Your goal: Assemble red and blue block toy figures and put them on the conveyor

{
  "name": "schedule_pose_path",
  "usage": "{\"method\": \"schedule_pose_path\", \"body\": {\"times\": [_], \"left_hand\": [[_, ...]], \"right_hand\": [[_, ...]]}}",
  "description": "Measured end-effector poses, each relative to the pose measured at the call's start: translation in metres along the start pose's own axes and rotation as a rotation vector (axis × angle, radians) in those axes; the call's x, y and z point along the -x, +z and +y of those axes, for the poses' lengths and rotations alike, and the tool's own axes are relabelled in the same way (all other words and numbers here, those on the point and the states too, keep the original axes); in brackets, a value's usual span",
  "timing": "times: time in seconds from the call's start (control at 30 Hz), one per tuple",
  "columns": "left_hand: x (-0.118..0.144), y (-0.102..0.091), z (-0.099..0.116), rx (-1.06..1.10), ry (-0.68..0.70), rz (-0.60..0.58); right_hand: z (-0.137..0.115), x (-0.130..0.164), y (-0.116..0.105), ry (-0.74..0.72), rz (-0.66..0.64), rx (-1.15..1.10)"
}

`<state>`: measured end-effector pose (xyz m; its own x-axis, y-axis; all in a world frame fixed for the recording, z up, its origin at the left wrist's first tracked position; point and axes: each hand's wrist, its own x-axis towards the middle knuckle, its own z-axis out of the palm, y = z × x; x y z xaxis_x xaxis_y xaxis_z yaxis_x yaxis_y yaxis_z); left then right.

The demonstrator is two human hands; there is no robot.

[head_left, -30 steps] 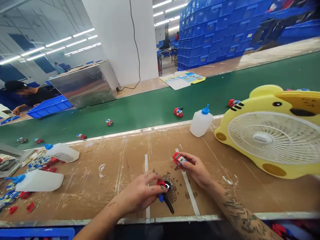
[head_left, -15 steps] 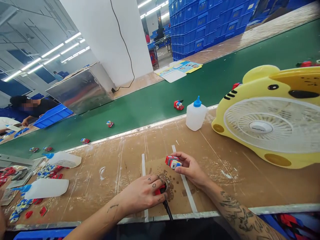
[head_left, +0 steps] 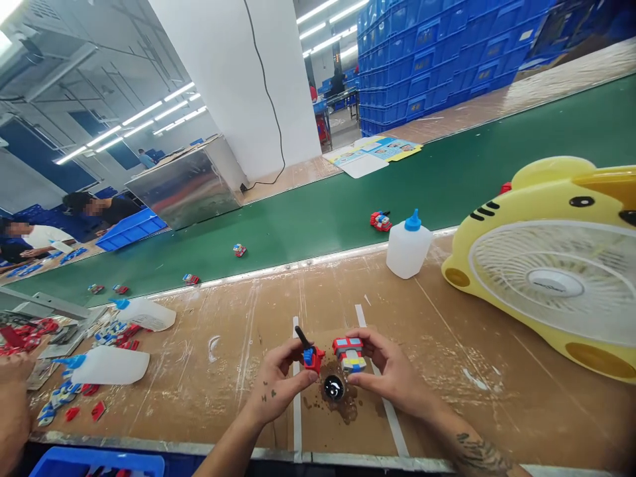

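Toy block (head_left: pixel 349 354) sits pinched in your right hand (head_left: pixel 392 377), near centre of the bench (head_left: pixel 447 344); to its left, your left hand (head_left: pixel 275 384) grips a small red part (head_left: pixel 313 358) with a black stick; parts apart, joining judged not yet done; dark pot (head_left: pixel 334 387) below.

Bare bench surface (head_left: pixel 238 331) lies open left of the left hand (head_left: pixel 278 384). Yellow fan (head_left: pixel 556 265) blocks the right side; upright glue bottle (head_left: pixel 408 246) stands ahead; two lying bottles (head_left: pixel 106 364) crowd the far left.
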<state>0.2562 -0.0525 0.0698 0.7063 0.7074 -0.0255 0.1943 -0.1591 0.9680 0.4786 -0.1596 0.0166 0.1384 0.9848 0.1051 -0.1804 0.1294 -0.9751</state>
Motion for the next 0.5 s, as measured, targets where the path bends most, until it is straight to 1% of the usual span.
{"method": "schedule_pose_path", "body": {"times": [0.1, 0.2, 0.27, 0.37, 0.43, 0.5], "left_hand": [[-0.005, 0.007, 0.000, 0.050, 0.014, 0.041], [-0.010, 0.012, 0.005, 0.044, 0.054, 0.024], [-0.012, 0.016, 0.009, 0.034, 0.058, 0.025], [-0.015, 0.029, 0.010, 0.067, 0.050, 0.124], [-0.020, 0.045, 0.007, 0.099, 0.055, 0.224], [-0.031, 0.061, 0.005, 0.095, 0.060, 0.311]], "right_hand": [[-0.007, -0.003, 0.002, -0.036, -0.021, 0.176], [-0.021, -0.007, 0.003, -0.109, -0.054, 0.430], [-0.031, -0.010, 0.005, -0.160, -0.056, 0.537], [-0.039, -0.014, 0.014, -0.252, -0.007, 0.633], [-0.041, -0.019, 0.021, -0.330, 0.033, 0.707], [-0.041, -0.026, 0.028, -0.403, 0.079, 0.789]]}}
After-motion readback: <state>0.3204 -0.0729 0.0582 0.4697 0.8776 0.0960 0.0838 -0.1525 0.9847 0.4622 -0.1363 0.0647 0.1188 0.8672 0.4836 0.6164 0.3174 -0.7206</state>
